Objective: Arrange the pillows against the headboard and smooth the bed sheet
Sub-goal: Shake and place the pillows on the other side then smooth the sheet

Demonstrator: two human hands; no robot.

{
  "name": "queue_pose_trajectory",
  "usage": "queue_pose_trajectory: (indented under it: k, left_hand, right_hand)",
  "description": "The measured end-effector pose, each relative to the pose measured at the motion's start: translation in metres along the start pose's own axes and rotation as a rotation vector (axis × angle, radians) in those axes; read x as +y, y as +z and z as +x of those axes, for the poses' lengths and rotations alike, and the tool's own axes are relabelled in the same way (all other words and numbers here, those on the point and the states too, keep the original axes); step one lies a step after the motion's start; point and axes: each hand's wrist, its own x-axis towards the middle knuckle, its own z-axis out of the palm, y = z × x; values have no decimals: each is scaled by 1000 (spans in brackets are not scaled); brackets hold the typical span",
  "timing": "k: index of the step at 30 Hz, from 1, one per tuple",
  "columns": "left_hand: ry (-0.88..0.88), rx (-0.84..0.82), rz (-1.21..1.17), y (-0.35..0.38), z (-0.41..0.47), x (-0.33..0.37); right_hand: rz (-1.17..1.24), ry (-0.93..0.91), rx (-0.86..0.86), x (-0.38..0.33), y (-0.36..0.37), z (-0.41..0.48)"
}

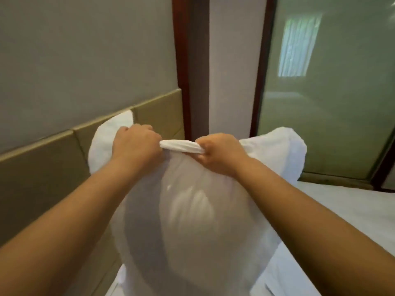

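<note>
A large white pillow [188,221] hangs upright in front of me, lifted above the bed. My left hand [136,144] grips its top edge, and my right hand [218,152] grips the same edge a little to the right, with the fabric bunched between them. The padded tan headboard [42,167] runs along the wall on the left, just behind the pillow's left corner. White bed sheet [333,208] shows at the right. The pillow hides most of the bed below it.
A grey wall rises above the headboard. A dark wooden frame [183,82] and a pale wall strip stand behind the pillow. A frosted glass panel [324,92] fills the right side beyond the bed's far edge.
</note>
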Motion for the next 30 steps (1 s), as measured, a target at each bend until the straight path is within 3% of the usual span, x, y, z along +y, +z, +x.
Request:
queue_pose_trajectory:
  k: [2, 5, 7, 9, 11, 14, 16, 21, 23, 27, 30]
  left_hand:
    - [-40, -20, -27, -23, -20, -17]
    - [-258, -242, -247, -37, -49, -13]
    - [-406, -393, -427, -24, -66, 0]
    - [-493, -518, -550, 0, -82, 22]
    - [-557, -577, -557, 23, -90, 47]
    - [-549, -497, -530, 30, -78, 73]
    - [-467, -462, -514, 25, -61, 88]
    - [-321, -520, -477, 26, -44, 124]
    - [-317, -613, -337, 31, -42, 128]
    - [-331, -867, -178, 38, -37, 125]
    - [-329, -799, -155, 44, -21, 115]
  right_hand:
    - [-24, -200, 6, -5, -13, 25]
    - [-87, -457, -29, -10, -14, 47]
    - [-141, -458, -85, -14, 1, 48]
    - [-100, -307, -131, -10, 25, 43]
    - [149, 18, -157, -3, 47, 35]
    - [607, 564, -386, -1, 67, 32]
    - [938, 784, -562, -1, 72, 35]
    - [755, 865, -944, 44, 104, 37]
    - [681, 909, -1039, 62, 125, 26]
    - [997, 1040, -831, 78, 154, 17]
    - [1218, 1035, -678, 86, 159, 32]
